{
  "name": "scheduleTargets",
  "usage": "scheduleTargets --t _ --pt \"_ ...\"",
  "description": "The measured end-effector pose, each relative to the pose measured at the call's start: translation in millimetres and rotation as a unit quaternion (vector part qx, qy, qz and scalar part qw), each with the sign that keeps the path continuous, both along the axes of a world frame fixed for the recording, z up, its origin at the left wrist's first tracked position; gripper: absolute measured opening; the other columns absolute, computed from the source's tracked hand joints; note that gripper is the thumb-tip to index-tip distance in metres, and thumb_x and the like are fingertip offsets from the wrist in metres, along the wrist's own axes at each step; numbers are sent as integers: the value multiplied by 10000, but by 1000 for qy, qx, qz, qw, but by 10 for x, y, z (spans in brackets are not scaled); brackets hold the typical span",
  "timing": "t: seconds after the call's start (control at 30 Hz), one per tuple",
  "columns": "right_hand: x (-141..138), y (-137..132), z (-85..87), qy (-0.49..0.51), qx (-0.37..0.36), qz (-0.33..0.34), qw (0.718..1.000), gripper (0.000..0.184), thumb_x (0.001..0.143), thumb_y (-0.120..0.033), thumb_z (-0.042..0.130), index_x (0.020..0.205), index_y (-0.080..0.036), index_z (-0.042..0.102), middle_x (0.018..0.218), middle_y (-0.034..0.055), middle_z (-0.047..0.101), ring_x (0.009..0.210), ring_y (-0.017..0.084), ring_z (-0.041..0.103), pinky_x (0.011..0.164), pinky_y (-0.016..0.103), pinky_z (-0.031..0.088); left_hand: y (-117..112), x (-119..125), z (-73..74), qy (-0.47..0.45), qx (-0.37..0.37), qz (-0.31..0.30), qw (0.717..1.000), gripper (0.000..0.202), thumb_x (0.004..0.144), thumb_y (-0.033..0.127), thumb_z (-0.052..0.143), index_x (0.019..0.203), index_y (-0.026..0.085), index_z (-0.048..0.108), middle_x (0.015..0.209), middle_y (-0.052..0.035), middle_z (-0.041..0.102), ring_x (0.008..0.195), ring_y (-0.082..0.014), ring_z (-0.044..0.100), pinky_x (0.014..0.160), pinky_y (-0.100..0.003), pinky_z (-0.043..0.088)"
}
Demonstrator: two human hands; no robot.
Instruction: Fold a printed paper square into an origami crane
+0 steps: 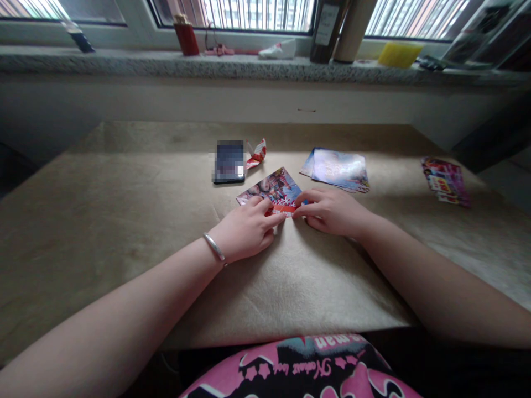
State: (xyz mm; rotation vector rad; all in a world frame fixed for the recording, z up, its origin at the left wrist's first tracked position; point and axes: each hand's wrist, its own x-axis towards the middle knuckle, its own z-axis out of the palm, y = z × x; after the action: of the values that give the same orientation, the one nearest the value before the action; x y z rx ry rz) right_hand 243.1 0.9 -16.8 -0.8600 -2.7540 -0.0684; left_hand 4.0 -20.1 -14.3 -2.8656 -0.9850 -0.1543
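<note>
A glossy printed paper sheet (pixel 276 185) lies on the table in front of me, turned so that one corner points away. A red strip with white marks runs along its near part. My left hand (pixel 248 228) rests on its near left side, fingers curled and pressing on the paper, index finger stretched to the near corner. At the near right edge, my right hand (pixel 334 211) grips the same sheet between bent fingers and thumb. Both hands' fingertips almost meet at the near corner. The fingers hide part of the lower edge.
Behind the sheet are a dark, blurred-out device (pixel 229 160) and a folded red-and-white paper piece (pixel 257 155). A stack of glossy sheets (pixel 340 168) lies to the right, with colourful printed papers (pixel 446 181) farther right. Bottles and a yellow sponge-like block (pixel 399 55) stand on the windowsill (pixel 166 66).
</note>
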Motion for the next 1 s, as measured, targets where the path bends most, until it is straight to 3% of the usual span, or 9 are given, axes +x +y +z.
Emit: scheduleTargets --t 1.0 --pt "222 -58 204 -98 12 -83 992 286 783 -171 498 895 -304 726 876 -20 706 693 116 596 536 253 315 -10 4 11 -6 7 -1 1000 359 861 241 442 1193 210 576 1035 -111 533 958 -245 472 879 -407 433"
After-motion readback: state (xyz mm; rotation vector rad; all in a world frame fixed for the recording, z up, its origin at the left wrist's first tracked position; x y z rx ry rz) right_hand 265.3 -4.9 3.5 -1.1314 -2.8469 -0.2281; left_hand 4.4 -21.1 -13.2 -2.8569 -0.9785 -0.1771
